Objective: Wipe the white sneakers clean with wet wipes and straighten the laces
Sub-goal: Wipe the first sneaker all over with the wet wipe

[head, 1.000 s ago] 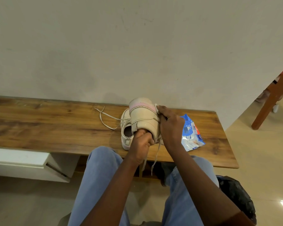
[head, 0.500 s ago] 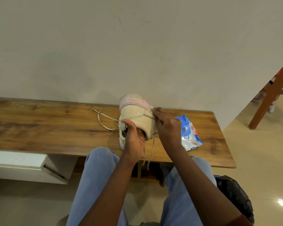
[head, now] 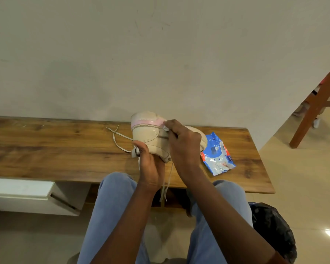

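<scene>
- Sneaker [head: 151, 134] lifted off the surface [head: 46, 149], pink-banded end uppermost, lace [head: 166, 185] dangling below.
- Wet wipe [head: 165, 128] pressed to the pink band. Recommended: firm, even strokes along the stitching, turning to a clean face once soiled.
- Right hand [head: 183, 141] curled round the wipe, knuckles up, wrist arched.
- Left hand [head: 151, 168] clamped on the sneaker from beneath, thumb on its left side. Recommended: a steady brace against wiping pressure.
- Wipes pack [head: 217, 155] lying near, to the right.

The sneaker [head: 149, 137] has turned since a second ago, its toe now out toward 3 o'clock behind the right hand [head: 185, 143]; the wipe [head: 165, 128] slides toward 9 o'clock onto the pink heel band [head: 147, 122]; the left hand [head: 151, 164] shifts its grip toward 9 o'clock, thumb now on the sneaker's side.
</scene>
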